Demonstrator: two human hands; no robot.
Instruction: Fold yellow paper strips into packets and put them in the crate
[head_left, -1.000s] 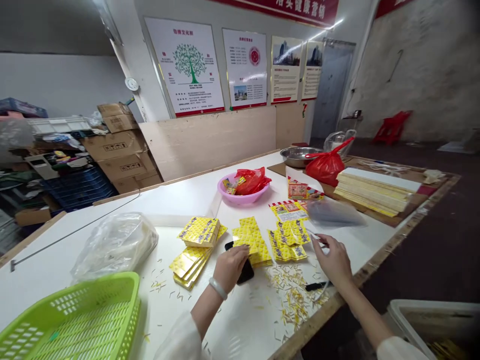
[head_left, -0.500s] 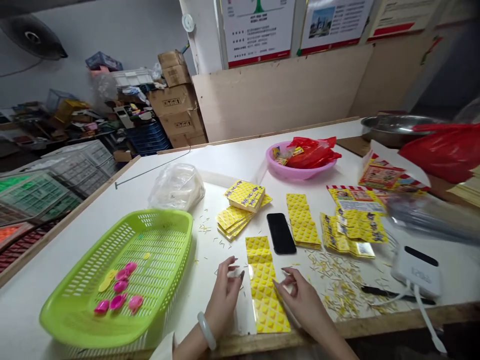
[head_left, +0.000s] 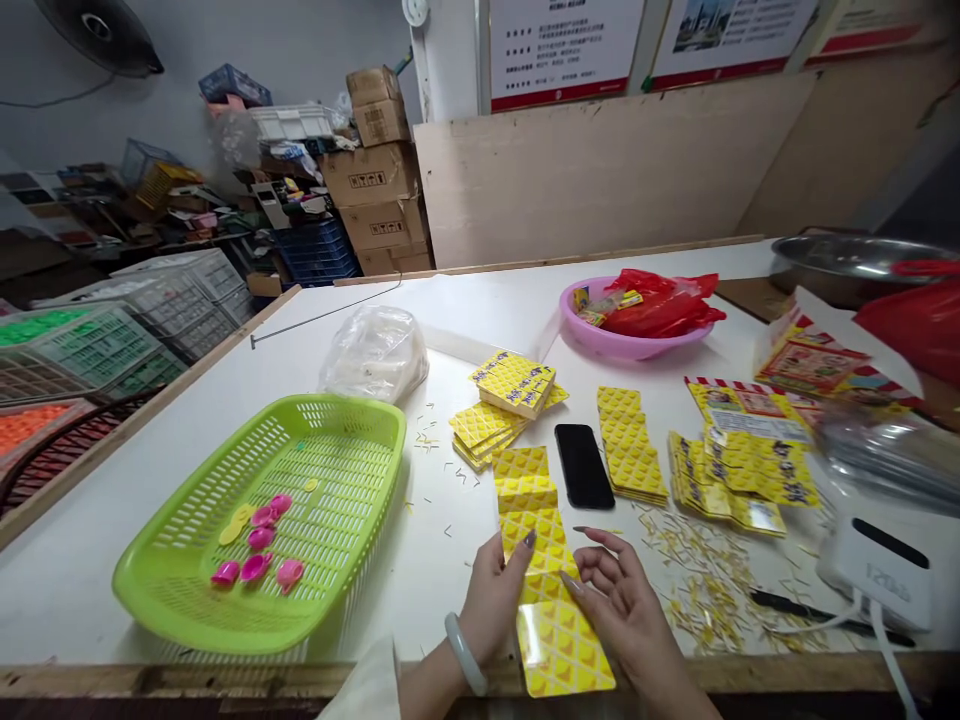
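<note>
Both hands' grip [head_left: 491,598] [head_left: 622,605] pinches the yellow strip [head_left: 544,560] mid-length.

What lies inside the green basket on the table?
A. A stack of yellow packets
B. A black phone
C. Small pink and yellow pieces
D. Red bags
C: the green basket holds only small pink and yellow pieces; the black phone lies on the table beside the yellow packet strip the hands hold.

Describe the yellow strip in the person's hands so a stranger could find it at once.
On the white table, look at the near edge, right of the green basket. The long yellow strip of packets runs from the black phone toward the person, with the left hand and right hand on it. Unlike the stacked yellow packets behind, it lies unfolded as one chain.
</note>
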